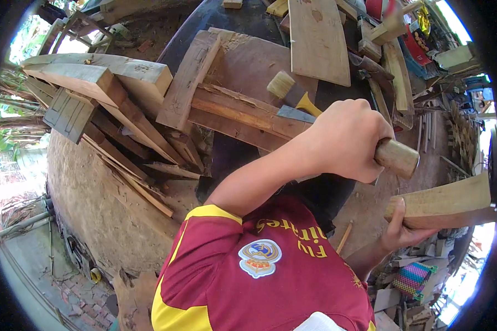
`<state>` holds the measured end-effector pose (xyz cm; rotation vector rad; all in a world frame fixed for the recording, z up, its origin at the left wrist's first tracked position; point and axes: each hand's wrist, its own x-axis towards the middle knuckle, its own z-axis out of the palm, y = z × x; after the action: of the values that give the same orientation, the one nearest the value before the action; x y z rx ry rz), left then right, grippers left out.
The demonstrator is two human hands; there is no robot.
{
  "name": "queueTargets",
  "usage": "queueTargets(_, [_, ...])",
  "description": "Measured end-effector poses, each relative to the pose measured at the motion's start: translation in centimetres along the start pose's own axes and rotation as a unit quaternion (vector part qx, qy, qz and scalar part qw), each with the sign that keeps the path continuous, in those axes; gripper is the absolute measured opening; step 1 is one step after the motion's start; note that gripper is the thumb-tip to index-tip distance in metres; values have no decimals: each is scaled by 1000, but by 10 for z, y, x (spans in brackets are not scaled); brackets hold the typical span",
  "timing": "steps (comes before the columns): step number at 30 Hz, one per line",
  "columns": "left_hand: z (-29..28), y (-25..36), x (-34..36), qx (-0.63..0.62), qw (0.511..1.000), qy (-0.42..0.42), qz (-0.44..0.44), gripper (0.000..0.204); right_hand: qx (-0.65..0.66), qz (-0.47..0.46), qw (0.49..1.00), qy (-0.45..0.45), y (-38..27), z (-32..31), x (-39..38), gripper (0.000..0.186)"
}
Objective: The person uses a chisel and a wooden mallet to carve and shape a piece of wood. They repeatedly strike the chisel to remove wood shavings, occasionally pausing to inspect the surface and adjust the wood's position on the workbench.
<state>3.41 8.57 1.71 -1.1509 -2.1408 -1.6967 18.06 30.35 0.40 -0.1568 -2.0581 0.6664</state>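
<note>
My left hand (345, 140) is a closed fist around a chisel; its thick wooden handle (398, 158) sticks out past the little-finger side. A flat grey blade (294, 113) shows beyond the other side of the fist, roughly in line with the handle. Close by the blade lies a flat paintbrush (283, 85) with pale bristles and a yellow handle, partly behind the fist. Lower right, my right hand (406, 234) grips a thick wooden block (447, 204), thumb on its near end and fingers underneath. Below the left fist runs a reddish timber beam (243, 113).
Across the beam's left end stands a short upright board (190, 80). Several thick timbers (102, 83) lean together at the left. A wide plank (318, 41) lies at the back. Tools and offcuts crowd the far right; a woven coloured bag (414, 280) sits lower right.
</note>
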Motion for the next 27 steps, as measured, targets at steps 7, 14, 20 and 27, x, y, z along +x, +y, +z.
queueTargets(7, [1,0,-2,-2,1000,9,10,16,17,-23,1000,-1,-6,5,4,95])
queueTargets(14, [-1,-1,-1,-8,1000,10,15,16,38,-20,999,-1,-9,8,7,94])
queueTargets(20, [-5,0,1,-26,1000,16,2,16,48,-28,998,3,-9,9,12,91])
queueTargets(27, [-7,-3,4,-52,998,24,-11,15,56,-45,996,44,-12,0,31,89])
